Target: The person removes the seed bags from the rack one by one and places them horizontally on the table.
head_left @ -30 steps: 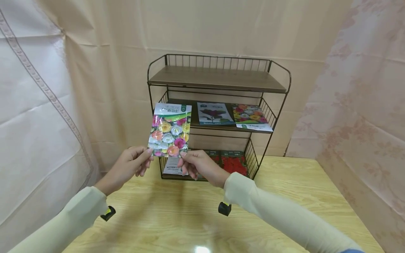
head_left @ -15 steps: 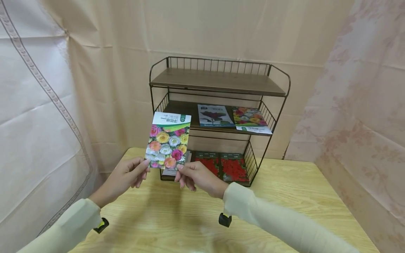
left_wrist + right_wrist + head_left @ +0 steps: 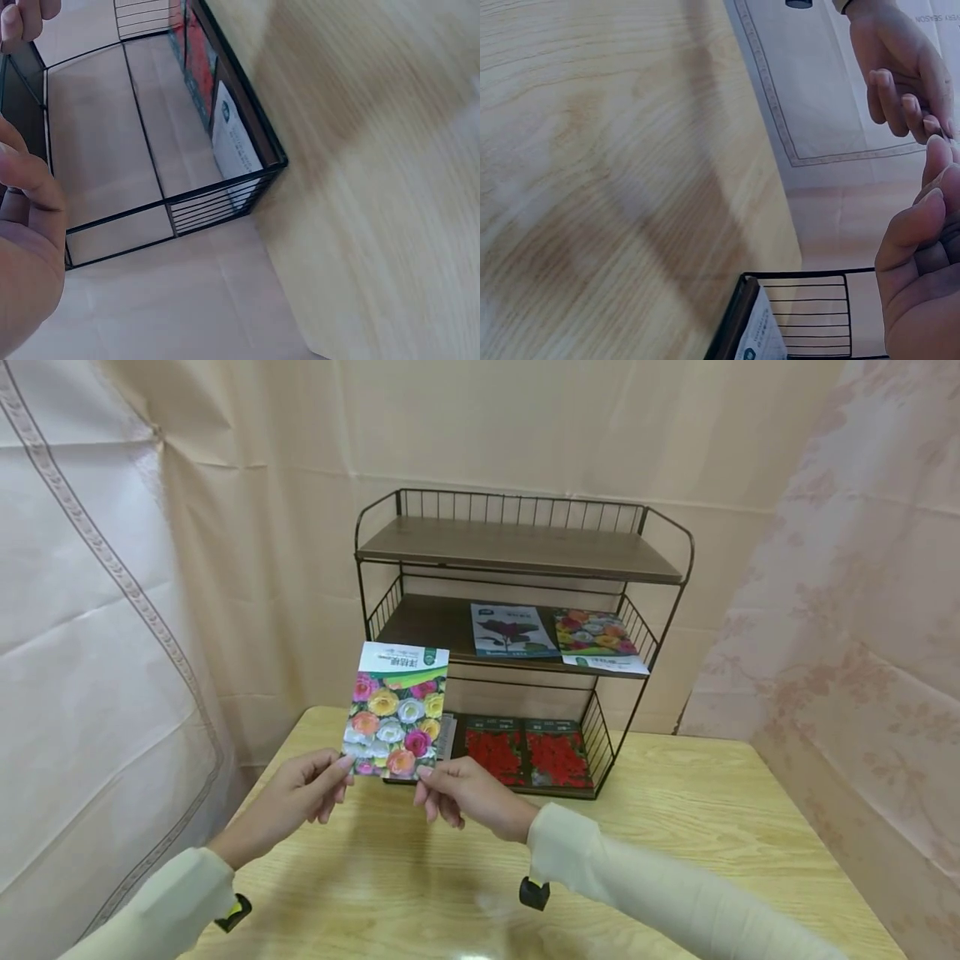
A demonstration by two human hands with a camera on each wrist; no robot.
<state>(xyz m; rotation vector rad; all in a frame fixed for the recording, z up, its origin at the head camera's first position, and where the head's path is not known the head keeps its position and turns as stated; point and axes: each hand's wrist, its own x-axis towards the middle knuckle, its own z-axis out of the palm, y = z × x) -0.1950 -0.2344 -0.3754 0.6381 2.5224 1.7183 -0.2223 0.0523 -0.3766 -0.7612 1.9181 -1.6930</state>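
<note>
packet (image 3: 396, 710) (lower corners) in both grips (image 3: 296, 797) (image 3: 472, 795)

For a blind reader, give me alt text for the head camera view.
Two hands pinch the lower corners of a packet picturing colorful flowers, before a three-shelf rack on a wooden table. Other packets lie on the middle and bottom shelves.
</note>
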